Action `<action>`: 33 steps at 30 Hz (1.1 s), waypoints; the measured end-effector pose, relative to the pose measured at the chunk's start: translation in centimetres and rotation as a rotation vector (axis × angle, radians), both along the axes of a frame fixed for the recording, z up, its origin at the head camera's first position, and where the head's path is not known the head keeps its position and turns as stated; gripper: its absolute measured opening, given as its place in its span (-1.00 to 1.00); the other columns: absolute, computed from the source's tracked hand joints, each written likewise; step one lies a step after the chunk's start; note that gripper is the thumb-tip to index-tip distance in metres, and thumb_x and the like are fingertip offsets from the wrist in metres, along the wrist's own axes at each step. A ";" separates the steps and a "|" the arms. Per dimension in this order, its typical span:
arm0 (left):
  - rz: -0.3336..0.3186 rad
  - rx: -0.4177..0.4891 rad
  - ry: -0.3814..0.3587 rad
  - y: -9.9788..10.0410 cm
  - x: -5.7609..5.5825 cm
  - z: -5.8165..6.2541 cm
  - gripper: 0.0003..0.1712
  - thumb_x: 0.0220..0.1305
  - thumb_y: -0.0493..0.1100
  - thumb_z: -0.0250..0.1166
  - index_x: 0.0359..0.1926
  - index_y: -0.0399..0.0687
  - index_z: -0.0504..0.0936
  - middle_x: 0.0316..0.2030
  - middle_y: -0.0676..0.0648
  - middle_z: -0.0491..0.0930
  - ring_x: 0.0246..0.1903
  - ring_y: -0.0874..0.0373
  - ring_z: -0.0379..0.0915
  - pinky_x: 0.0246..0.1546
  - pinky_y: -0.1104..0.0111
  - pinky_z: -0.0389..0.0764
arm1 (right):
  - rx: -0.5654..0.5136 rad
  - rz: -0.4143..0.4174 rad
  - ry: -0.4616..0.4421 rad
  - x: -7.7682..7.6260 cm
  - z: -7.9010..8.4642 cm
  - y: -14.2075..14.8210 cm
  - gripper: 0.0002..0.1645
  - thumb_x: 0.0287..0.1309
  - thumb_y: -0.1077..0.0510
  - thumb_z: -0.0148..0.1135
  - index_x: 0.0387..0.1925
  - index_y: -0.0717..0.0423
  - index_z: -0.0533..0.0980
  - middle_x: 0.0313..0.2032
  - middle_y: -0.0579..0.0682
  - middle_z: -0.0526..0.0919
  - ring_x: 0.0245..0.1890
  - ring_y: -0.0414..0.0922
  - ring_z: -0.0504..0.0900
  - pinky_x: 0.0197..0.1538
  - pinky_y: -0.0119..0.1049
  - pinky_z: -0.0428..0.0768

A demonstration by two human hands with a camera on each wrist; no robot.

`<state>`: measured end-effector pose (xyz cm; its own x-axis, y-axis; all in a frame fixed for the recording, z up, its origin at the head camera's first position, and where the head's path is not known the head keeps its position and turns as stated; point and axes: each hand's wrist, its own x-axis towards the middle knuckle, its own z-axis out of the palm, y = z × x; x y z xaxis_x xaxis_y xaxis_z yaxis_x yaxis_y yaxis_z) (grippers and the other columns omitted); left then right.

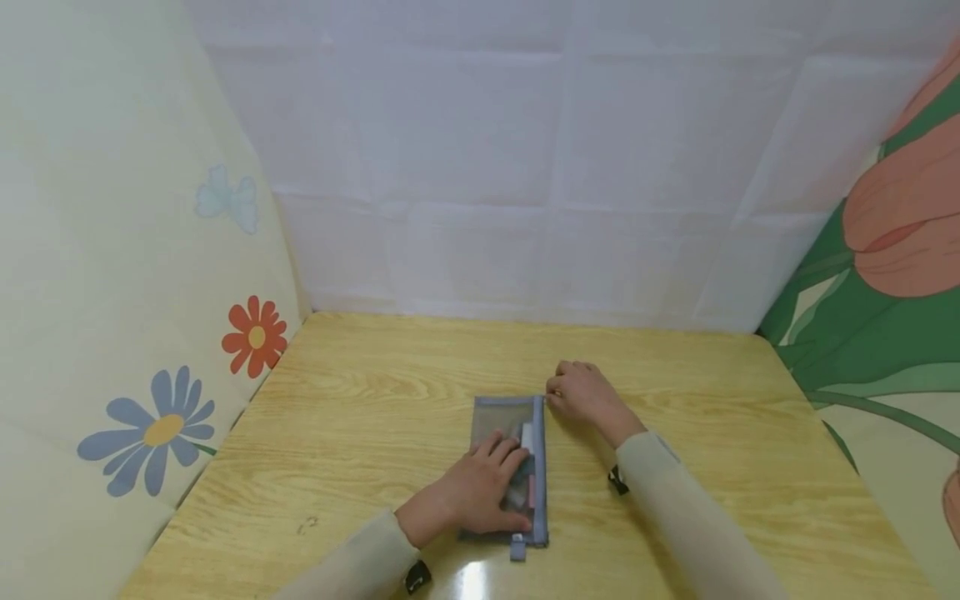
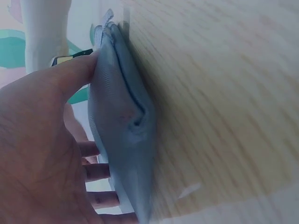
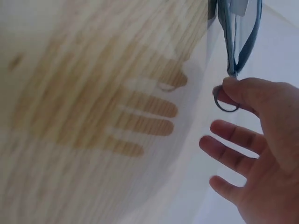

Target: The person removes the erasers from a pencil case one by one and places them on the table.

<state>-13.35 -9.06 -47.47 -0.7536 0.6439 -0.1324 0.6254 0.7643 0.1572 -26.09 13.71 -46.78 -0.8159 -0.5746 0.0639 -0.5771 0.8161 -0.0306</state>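
A flat grey-blue mesh zip pouch [image 1: 506, 412] lies on the table, its zipper edge [image 1: 539, 467] on the right and a small fabric tab [image 1: 517, 548] at the near end. White and pink items show through the mesh. My left hand [image 1: 483, 492] rests on the pouch with fingers spread; in the left wrist view, thumb and fingertips press along its side [image 2: 126, 154]. At the far right corner, my right hand [image 1: 587, 396] pinches a zipper pull with a thin loop [image 3: 226, 110] between thumb and index finger. Its other fingers [image 3: 229, 151] are held apart, loosely bent.
The wood-grain table [image 1: 360, 400] has a glossy surface that reflects the right hand. A white sheet [image 1: 465, 167] hangs behind it. Flower-printed cloth [image 1: 165, 275] stands on the left and another printed cloth [image 1: 900, 350] on the right.
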 end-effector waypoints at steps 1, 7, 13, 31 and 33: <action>0.002 0.006 -0.003 0.0 0.0 0.0 0.16 0.14 0.59 0.20 0.51 -0.04 0.20 0.46 -0.16 0.24 0.47 -0.25 0.08 0.35 -0.08 0.39 | -0.013 0.011 0.001 0.1 -0.1 0.2 -0.83 0.35 0.04 0.30 -0.15 -0.04 0.73 -0.20 0.01 0.60 -0.18 0.01 0.58 0.07 0.05 0.58; 0.020 0.022 -0.030 0.1 0.0 0.3 0.17 0.12 0.58 0.24 0.55 0.03 0.16 0.49 -0.15 0.19 0.49 -0.26 0.06 0.36 -0.11 0.36 | -0.065 0.038 -0.043 0.8 -0.6 1.4 -0.76 0.33 0.06 0.32 -0.02 0.02 0.69 -0.13 0.07 0.62 -0.17 0.02 0.61 -0.11 0.04 0.64; 0.045 -0.034 -0.085 0.2 0.2 0.8 0.18 0.17 0.59 0.18 0.61 0.12 0.03 0.59 -0.14 -0.01 0.54 -0.24 -0.09 0.40 -0.15 0.28 | -0.108 0.086 -0.036 3.0 -0.2 2.0 -0.67 0.31 0.13 0.33 0.08 0.10 0.64 -0.05 0.13 0.63 -0.12 0.06 0.64 -0.06 0.04 0.66; 0.090 -0.027 -0.120 1.5 -0.5 1.1 0.17 0.22 0.59 0.10 0.62 0.08 0.00 0.60 -0.11 -0.07 0.54 -0.26 -0.11 0.46 -0.11 0.19 | -0.108 0.287 -0.215 8.9 -0.5 3.4 -0.56 0.36 0.04 0.26 0.21 0.05 0.58 0.30 0.07 0.55 0.30 0.09 0.51 0.35 0.10 0.45; 0.096 -0.023 -0.129 1.7 -0.7 1.2 0.18 0.22 0.59 0.11 0.62 0.07 -0.02 0.60 -0.11 -0.09 0.54 -0.27 -0.12 0.45 -0.13 0.19 | -0.101 0.290 -0.238 9.2 -0.6 3.5 -0.53 0.37 0.00 0.24 0.26 0.00 0.56 0.34 0.02 0.52 0.34 0.08 0.46 0.37 0.11 0.41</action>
<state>-14.02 -7.33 -46.27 -0.7871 0.5657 -0.2460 0.5253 0.8237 0.2136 -16.85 17.21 -47.36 -0.6192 -0.7842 -0.0392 -0.7507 0.6059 -0.2634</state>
